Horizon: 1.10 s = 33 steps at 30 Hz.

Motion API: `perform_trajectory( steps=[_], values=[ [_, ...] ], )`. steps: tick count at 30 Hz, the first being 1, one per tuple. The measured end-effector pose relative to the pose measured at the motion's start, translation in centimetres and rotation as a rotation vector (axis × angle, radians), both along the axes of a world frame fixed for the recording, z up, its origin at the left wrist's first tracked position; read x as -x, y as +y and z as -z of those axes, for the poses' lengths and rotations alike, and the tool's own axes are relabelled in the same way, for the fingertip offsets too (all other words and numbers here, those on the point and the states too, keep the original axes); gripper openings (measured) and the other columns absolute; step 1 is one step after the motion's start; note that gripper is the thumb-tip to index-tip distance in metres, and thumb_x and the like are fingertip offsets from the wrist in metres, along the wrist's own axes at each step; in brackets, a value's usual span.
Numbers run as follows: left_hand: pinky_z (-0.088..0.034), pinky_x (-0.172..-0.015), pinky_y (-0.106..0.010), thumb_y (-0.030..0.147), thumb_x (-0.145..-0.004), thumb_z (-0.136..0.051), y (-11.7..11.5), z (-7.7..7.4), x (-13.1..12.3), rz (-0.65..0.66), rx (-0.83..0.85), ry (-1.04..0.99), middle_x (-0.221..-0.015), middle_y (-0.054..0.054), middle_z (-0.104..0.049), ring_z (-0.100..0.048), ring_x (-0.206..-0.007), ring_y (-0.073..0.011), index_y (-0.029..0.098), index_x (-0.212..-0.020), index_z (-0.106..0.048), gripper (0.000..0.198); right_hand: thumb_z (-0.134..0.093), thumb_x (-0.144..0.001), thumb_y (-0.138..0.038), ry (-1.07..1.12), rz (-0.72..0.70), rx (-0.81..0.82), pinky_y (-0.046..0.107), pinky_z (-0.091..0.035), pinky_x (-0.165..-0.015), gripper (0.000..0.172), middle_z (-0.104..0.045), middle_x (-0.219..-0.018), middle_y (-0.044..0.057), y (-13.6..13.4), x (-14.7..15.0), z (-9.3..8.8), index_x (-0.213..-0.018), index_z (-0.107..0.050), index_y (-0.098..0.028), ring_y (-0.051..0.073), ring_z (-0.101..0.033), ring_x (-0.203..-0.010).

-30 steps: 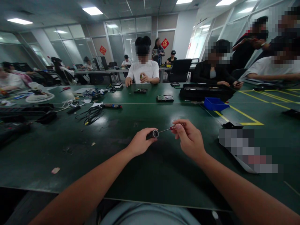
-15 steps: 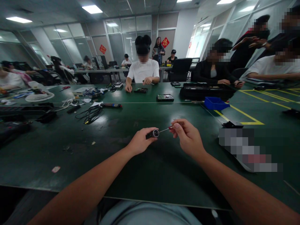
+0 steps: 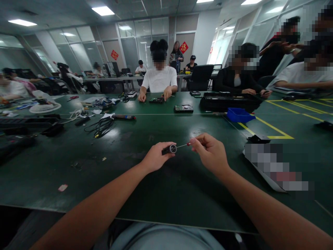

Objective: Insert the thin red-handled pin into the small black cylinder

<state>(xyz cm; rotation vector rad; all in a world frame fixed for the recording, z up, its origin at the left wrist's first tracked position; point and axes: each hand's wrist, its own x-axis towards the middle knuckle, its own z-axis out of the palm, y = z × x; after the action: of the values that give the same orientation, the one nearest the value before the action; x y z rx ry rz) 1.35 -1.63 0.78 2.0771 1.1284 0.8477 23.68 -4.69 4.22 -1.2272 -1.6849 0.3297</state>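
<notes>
My left hand is closed around a small dark cylindrical part with a silvery end face, held just above the green table. My right hand pinches a thin screwdriver with a red handle, its metal tip pointing left into the cylinder's end. Both hands meet over the table's middle.
A blue bin and a long black case lie at the back right. Black cables and a pen-like tool sit at the left. A drive-like device lies ahead. A person in white sits opposite; others sit right.
My hands and the screwdriver have barely shifted, with the tip kept at the cylinder's end. The person opposite lowered a hand to the table.
</notes>
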Motion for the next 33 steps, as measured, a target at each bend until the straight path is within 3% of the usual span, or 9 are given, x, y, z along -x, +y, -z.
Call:
perform_trajectory(
  steps=[4,9,12,19,24,30,33],
  values=[
    [-0.043,-0.107,-0.041,0.024,-0.086,-0.071,0.09,0.07,0.1,-0.005,-0.01,0.004,-0.124,-0.004,-0.067,-0.059,-0.117,-0.0237,0.028,-0.128,-0.065,0.042,-0.063,-0.089,-0.049,-0.067,0.042,-0.018,0.028,-0.036,-0.049,0.036,-0.061,-0.053,-0.001,-0.03,-0.1,-0.17,-0.066,-0.062,-0.021,0.013,-0.052,-0.046],
    [-0.041,-0.11,-0.042,0.022,-0.086,-0.071,0.1,-0.06,0.14,-0.023,-0.017,0.009,-0.127,-0.004,-0.066,-0.058,-0.12,-0.0241,0.027,-0.128,-0.064,0.043,-0.055,-0.095,-0.035,-0.006,-0.097,-0.037,0.029,-0.046,-0.058,0.018,-0.071,-0.074,0.002,0.19,-0.08,0.3,-0.093,-0.065,-0.02,0.017,-0.064,-0.063],
    [-0.041,-0.111,-0.043,0.022,-0.086,-0.071,0.11,-0.17,0.19,-0.029,-0.012,0.022,-0.128,-0.005,-0.066,-0.057,-0.121,-0.0246,0.026,-0.128,-0.065,0.043,-0.053,-0.093,-0.028,-0.033,-0.139,-0.029,0.031,-0.048,-0.062,0.015,-0.072,-0.079,0.003,0.21,-0.15,0.29,-0.098,-0.065,-0.021,0.018,-0.067,-0.069],
    [-0.042,-0.109,-0.042,0.023,-0.086,-0.071,0.39,0.21,0.33,-0.021,-0.036,0.032,-0.126,-0.004,-0.067,-0.059,-0.119,-0.0243,0.028,-0.126,-0.066,0.04,-0.047,-0.099,-0.039,-0.074,-0.106,0.045,0.03,-0.044,-0.057,0.027,-0.063,-0.062,-0.001,0.02,0.15,0.17,-0.094,-0.066,-0.021,0.016,-0.061,-0.056],
    [-0.043,-0.105,-0.04,0.025,-0.087,-0.07,0.33,0.13,0.31,-0.011,-0.048,0.049,-0.122,-0.004,-0.068,-0.06,-0.114,-0.0238,0.027,-0.127,-0.065,0.04,-0.047,-0.097,-0.028,-0.05,-0.107,0.033,0.031,-0.048,-0.063,0.023,-0.068,-0.078,0.002,0.06,0.17,0.23,-0.112,-0.061,-0.02,0.018,-0.067,-0.069],
    [-0.045,-0.1,-0.039,0.026,-0.087,-0.071,0.29,-0.03,0.4,0.007,-0.067,0.078,-0.117,-0.004,-0.068,-0.06,-0.109,-0.0236,0.026,-0.125,-0.066,0.038,-0.05,-0.098,-0.039,-0.084,-0.11,0.111,0.032,-0.047,-0.059,0.022,-0.065,-0.071,0.0,0.11,0.11,0.05,-0.104,-0.063,-0.021,0.018,-0.064,-0.062],
    [-0.044,-0.1,-0.038,0.025,-0.087,-0.071,0.29,-0.05,0.4,0.0,-0.068,0.076,-0.118,-0.004,-0.068,-0.06,-0.11,-0.0235,0.026,-0.125,-0.066,0.038,-0.052,-0.097,-0.035,-0.08,-0.117,0.108,0.032,-0.047,-0.06,0.022,-0.066,-0.074,0.001,0.11,0.21,0.01,-0.111,-0.06,-0.021,0.019,-0.065,-0.066]
  ],
)
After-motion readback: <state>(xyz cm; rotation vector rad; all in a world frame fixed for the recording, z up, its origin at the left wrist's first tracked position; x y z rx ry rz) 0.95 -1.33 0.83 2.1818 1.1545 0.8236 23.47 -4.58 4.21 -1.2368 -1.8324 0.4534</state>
